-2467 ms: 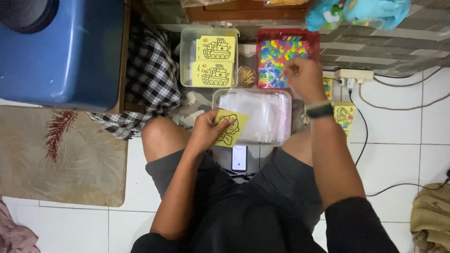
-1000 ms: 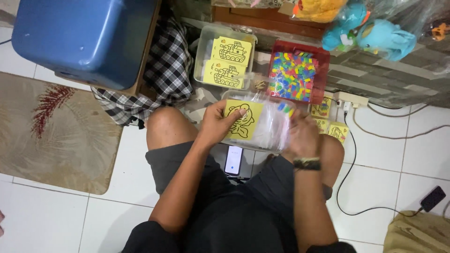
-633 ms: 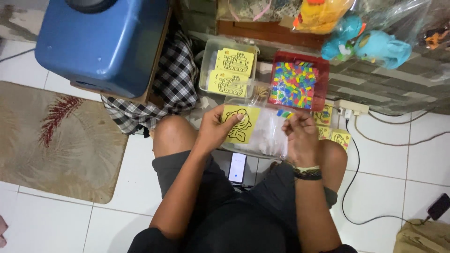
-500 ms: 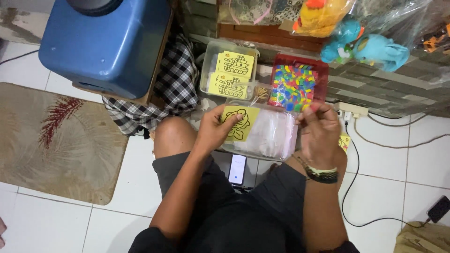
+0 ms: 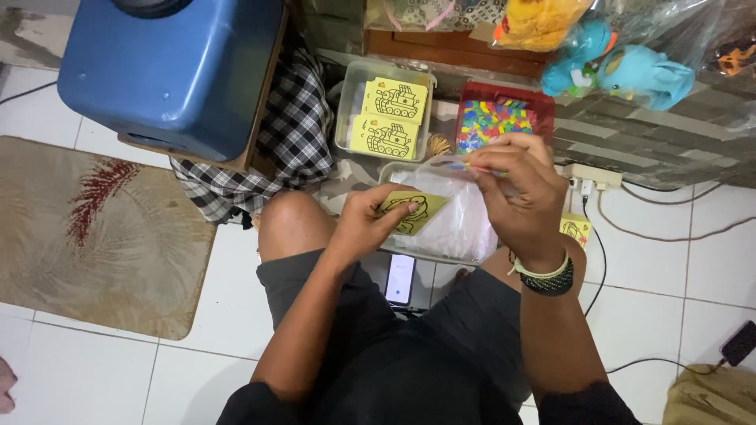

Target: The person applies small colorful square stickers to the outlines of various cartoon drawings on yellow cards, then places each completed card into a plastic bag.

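**Ana:** Hands first, please. What does each one hold, counted from the clear plastic tub of white sheets (image 5: pixel 461 224) on the person's lap?

**Budi:** The left hand (image 5: pixel 364 224) is at the left edge of that tub. It pinches a small yellow foam card with a dark line drawing (image 5: pixel 411 211) between thumb and fingers, and the card lies flat over the tub. The right hand (image 5: pixel 518 193) is raised above the far right corner of the tub, fingers closed on some thin coloured pieces (image 5: pixel 466 166). I cannot tell how many.

**Ana:** What has changed in the last moment?

**Budi:** One second ago the right hand was low, at the tub's right side. Then it went up to the red tray of mixed coloured pieces (image 5: pixel 504 118), which stands just behind the tub. Now it has come back from there and it is not empty. The left hand has kept the card in the same place all this time.

**Ana:** So what do you conclude?

**Budi:** I think the picking is done and the placing begins: the pieces are on the way to the card, which waits ready.

**Ana:** And what else is around the tub?

**Budi:** Behind it, to the left, is a clear box with two yellow tank cards (image 5: pixel 386 118). In front of it, between the knees, a phone (image 5: pixel 400 278) lies on the white tiled floor (image 5: pixel 94 370).
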